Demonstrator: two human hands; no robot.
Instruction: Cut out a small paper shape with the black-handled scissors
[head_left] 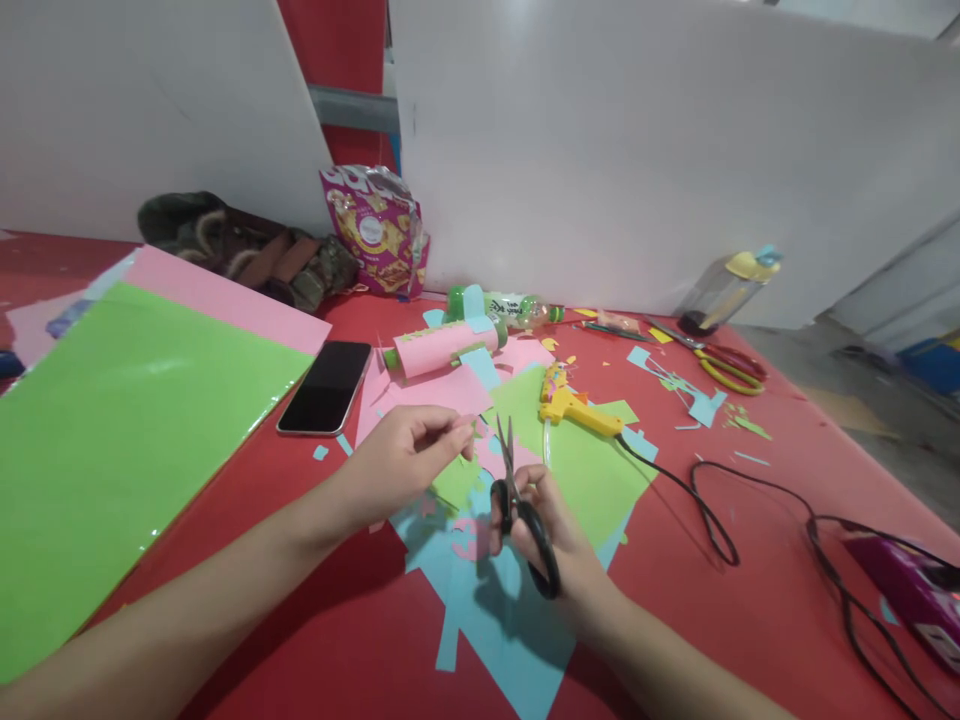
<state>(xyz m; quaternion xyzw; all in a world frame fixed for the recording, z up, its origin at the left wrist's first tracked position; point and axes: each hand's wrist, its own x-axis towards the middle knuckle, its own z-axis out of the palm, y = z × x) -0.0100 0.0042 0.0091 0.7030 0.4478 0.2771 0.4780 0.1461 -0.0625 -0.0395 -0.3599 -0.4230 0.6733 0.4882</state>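
Note:
Between the thumb and fingers of my left hand is a small piece of pink paper, mostly hidden by the fingertips. Black-handled scissors are in my right hand, fingers through the loops, blades slightly apart and pointing up and away. The blade tips are just right of the left fingertips, not visibly touching the paper. Below both hands lie blue paper, green paper and pink scraps. A yellow glue gun rests on the green sheet beyond my right hand.
Pink paper wraps a bottle behind the hands, near another green bottle. A phone and stacked paper sheets lie left. Red-and-yellow-handled scissors lie right. A black cord crosses the red table. A snack bag stands behind.

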